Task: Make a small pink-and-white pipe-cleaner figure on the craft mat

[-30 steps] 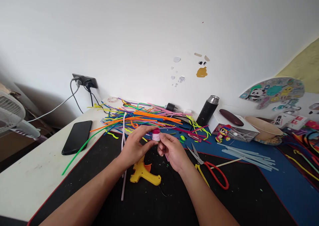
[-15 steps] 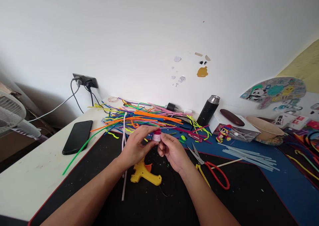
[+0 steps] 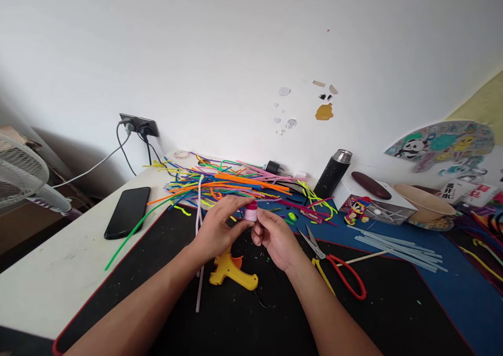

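Between both hands, over the black mat, is a small cylinder (image 3: pixel 250 213), dark red on top and pale pink with wound-looking bands below. My left hand (image 3: pixel 220 225) grips it from the left, fingers at the top and thumb under its lower edge. On its other side, my right hand (image 3: pixel 277 238) pinches it with thumb and curled fingers. Below the hands lies a yellow hot glue gun (image 3: pixel 233 273) with an orange trigger, its front end hidden by my left hand. Long pale lilac pipe cleaners (image 3: pixel 199 288) run beneath my left wrist.
A heap of coloured pipe cleaners (image 3: pixel 236 180) lies along the wall. To the right are red-handled scissors (image 3: pixel 341 272), translucent glue sticks (image 3: pixel 401 248), a small figurine (image 3: pixel 357 210) and a black thermos (image 3: pixel 333 175). A phone (image 3: pixel 128 212) lies at left near a fan (image 3: pixel 23 167).
The whole view has shifted slightly, so things appear a little further right. Both hands keep their hold on the small cylinder, with hardly any change in grip.
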Action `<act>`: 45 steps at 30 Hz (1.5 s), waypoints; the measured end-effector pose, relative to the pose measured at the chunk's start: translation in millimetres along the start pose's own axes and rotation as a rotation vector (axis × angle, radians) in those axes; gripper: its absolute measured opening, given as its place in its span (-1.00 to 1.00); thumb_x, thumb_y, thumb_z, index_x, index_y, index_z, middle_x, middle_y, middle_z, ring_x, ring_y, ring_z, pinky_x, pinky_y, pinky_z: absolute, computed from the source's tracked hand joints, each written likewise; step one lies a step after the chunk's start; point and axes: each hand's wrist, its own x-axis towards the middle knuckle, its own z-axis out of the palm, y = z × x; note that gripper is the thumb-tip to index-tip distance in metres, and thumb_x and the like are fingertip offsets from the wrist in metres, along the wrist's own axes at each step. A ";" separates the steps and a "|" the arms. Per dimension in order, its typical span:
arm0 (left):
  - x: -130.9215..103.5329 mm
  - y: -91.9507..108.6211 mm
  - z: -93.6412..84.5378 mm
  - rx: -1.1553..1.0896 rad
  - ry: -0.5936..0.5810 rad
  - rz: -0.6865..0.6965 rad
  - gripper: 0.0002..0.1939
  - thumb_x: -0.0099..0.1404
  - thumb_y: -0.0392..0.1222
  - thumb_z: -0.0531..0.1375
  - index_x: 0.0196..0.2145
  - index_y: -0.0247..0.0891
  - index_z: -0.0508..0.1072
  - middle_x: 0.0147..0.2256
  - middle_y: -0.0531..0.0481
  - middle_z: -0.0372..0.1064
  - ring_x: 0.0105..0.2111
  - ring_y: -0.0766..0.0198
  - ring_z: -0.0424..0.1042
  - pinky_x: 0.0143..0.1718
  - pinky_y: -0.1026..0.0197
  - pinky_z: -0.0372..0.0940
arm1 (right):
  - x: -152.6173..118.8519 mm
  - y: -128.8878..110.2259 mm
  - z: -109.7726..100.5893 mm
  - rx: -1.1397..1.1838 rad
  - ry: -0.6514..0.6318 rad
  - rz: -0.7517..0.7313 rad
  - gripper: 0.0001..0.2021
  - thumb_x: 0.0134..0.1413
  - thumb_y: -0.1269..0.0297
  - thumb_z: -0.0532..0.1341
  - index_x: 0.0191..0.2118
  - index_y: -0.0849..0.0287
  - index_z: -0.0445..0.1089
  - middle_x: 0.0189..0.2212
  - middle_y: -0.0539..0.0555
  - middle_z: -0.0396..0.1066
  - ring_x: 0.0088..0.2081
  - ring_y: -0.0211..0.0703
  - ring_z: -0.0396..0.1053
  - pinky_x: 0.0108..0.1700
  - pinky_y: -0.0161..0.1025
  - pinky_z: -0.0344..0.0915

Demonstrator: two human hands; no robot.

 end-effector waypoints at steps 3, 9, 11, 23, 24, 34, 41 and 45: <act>-0.2 -0.8 0.2 -0.001 0.002 -0.002 -0.54 0.38 -0.24 0.37 0.20 -0.09 0.46 0.01 -0.11 0.57 0.02 0.07 0.52 0.10 0.03 0.41 | -0.9 -0.4 0.2 0.003 0.001 0.000 -0.51 -0.07 -0.11 0.55 -0.48 0.17 0.38 -0.60 -0.12 0.24 -0.57 -0.34 0.20 -0.52 -0.34 0.10; -0.2 -1.5 0.0 0.013 0.009 -0.016 -0.52 0.38 -0.22 0.36 0.22 -0.09 0.46 0.02 -0.11 0.57 0.03 0.07 0.52 0.11 0.03 0.40 | -1.1 1.4 -1.4 -0.004 -0.022 0.006 -0.54 -0.02 -0.10 0.53 -0.45 0.17 0.40 -0.59 -0.11 0.23 -0.57 -0.33 0.19 -0.51 -0.33 0.08; 0.0 -1.3 -0.2 0.012 0.004 -0.022 -0.52 0.39 -0.22 0.35 0.23 -0.09 0.45 0.02 -0.11 0.57 0.04 0.07 0.51 0.12 0.02 0.40 | -1.3 1.8 -1.8 -0.010 -0.025 0.001 -0.55 0.00 -0.09 0.52 -0.44 0.17 0.40 -0.58 -0.11 0.23 -0.56 -0.33 0.19 -0.50 -0.32 0.07; 0.8 -3.2 -3.8 0.038 -0.021 -0.102 -0.51 0.42 -0.23 0.30 0.27 -0.06 0.43 0.09 -0.13 0.54 0.06 0.04 0.50 0.12 -0.04 0.40 | 1.6 4.8 -3.9 -0.098 0.037 -0.013 -0.55 -0.07 -0.10 0.55 -0.28 0.18 0.54 -0.60 -0.12 0.26 -0.59 -0.32 0.22 -0.51 -0.31 0.04; 0.9 -3.3 -3.7 0.039 -0.022 -0.101 -0.51 0.41 -0.22 0.30 0.27 -0.06 0.43 0.09 -0.14 0.54 0.05 0.04 0.51 0.12 -0.04 0.40 | 1.9 5.0 -3.8 -0.100 0.045 -0.022 -0.56 -0.05 -0.11 0.54 -0.33 0.17 0.51 -0.60 -0.12 0.27 -0.59 -0.32 0.22 -0.52 -0.31 0.03; 1.7 0.2 -1.9 0.018 -0.038 -0.041 -0.54 0.41 -0.19 0.32 0.23 -0.07 0.46 -0.01 -0.14 0.58 0.00 0.05 0.53 0.05 -0.01 0.46 | 2.4 6.6 -4.6 -0.103 0.046 -0.062 -0.54 0.05 -0.13 0.48 -0.46 0.16 0.40 -0.60 -0.10 0.28 -0.60 -0.31 0.25 -0.52 -0.31 0.04; -0.8 -2.8 0.2 0.032 -0.042 -0.072 -0.53 0.38 -0.23 0.33 0.22 -0.08 0.47 0.02 -0.13 0.57 0.03 0.05 0.52 0.09 0.00 0.44 | 3.5 6.6 -5.6 -0.112 0.056 -0.061 -0.55 0.01 -0.13 0.50 -0.42 0.16 0.45 -0.60 -0.11 0.27 -0.59 -0.30 0.24 -0.52 -0.30 0.05; -1.4 -3.9 0.2 0.025 -0.046 -0.078 -0.55 0.39 -0.22 0.33 0.21 -0.09 0.47 0.01 -0.14 0.57 0.03 0.05 0.52 0.09 0.00 0.44 | 3.8 6.4 -5.9 -0.128 0.060 -0.073 -0.55 -0.01 -0.14 0.50 -0.40 0.17 0.48 -0.60 -0.11 0.27 -0.59 -0.30 0.24 -0.51 -0.30 0.04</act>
